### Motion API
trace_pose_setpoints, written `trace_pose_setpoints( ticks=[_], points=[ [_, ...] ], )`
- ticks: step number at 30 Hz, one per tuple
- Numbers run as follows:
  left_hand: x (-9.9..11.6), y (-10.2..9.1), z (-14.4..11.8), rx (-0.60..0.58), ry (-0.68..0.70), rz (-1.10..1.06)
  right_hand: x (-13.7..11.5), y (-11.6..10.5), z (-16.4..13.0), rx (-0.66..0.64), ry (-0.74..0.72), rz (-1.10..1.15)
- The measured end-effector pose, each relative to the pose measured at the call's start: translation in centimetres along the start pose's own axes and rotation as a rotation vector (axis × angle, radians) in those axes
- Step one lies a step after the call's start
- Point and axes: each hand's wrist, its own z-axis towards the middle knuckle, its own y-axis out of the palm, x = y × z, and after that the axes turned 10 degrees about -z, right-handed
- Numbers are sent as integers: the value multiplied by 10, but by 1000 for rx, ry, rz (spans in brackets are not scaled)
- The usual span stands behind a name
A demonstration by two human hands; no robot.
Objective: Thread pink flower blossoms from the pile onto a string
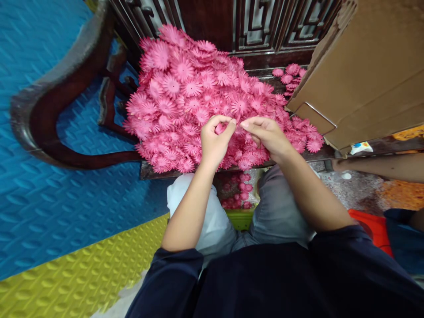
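Note:
Both of my hands are raised over a large heap of pink artificial flowers with thin, fringed petals. My left hand is closed, thumb and forefinger pinched together at the tips. Pink shows in the gap of its fingers, but whether that is a held flower or the heap behind, I cannot tell. Just to its right, my right hand is also in a pinch, fingertips pointing toward the left hand's. A small space parts the two sets of fingertips. Whatever lies in either pinch is too small to make out.
The heap lies on a dark wooden bench with a curved armrest. At the right stands a cardboard box, with more pink flowers beside it. Another person's limb reaches in from the right, near a red stool.

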Motion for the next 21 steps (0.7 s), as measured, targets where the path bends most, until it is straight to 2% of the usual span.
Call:
trace_pose_setpoints(
  ticks=[4, 8, 14, 21],
  points=[
    [1, -1, -1, -10, 91, 135, 0, 2, 0, -1, -29, -10],
    [2, -1, -2, -27, 88, 126, -3, 4, -1, -4, -23, -41],
    [1, 0, 0, -35, -43, -69, -4, 6, -1, -4, -40, -38],
    [2, -1, 3, 22, -172, -285, 2, 2, 1, 23, -28, -31]
  ],
)
